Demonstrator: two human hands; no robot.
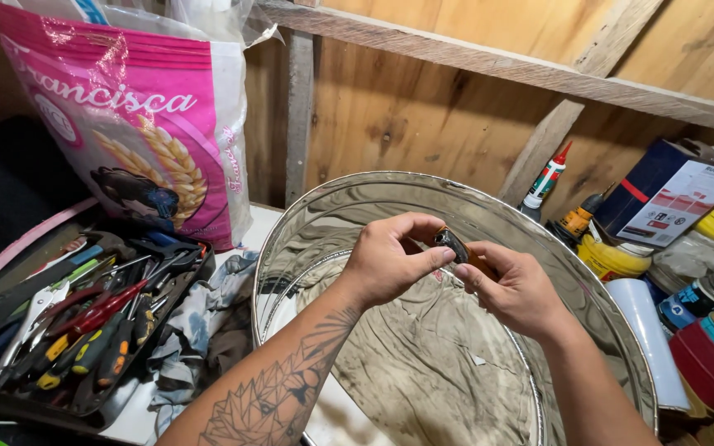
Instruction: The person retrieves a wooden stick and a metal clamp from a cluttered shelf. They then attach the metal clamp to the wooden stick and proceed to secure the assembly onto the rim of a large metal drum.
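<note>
Wall: bare brown plywood boards with wooden battens (pixel 489 58) behind everything.
Drum: big round shiny metal drum (pixel 373 194), directly under my hands.
Bag: tall pink-and-white plastic sack (pixel 138 116) with a wheat picture, upper left against the wall.
Tray: dark tray (pixel 196 277) of screwdrivers and pliers, left.
Cans: dark blue rectangular tin (pixel 663 194), yellow containers, right.
Tube: small white glue bottle with red tip (pixel 545 183).
Hands: left hand (pixel 386 260) and right hand (pixel 518 289) pinch a small dark metal part (pixel 452 244) between fingertips, above the drum.
</note>
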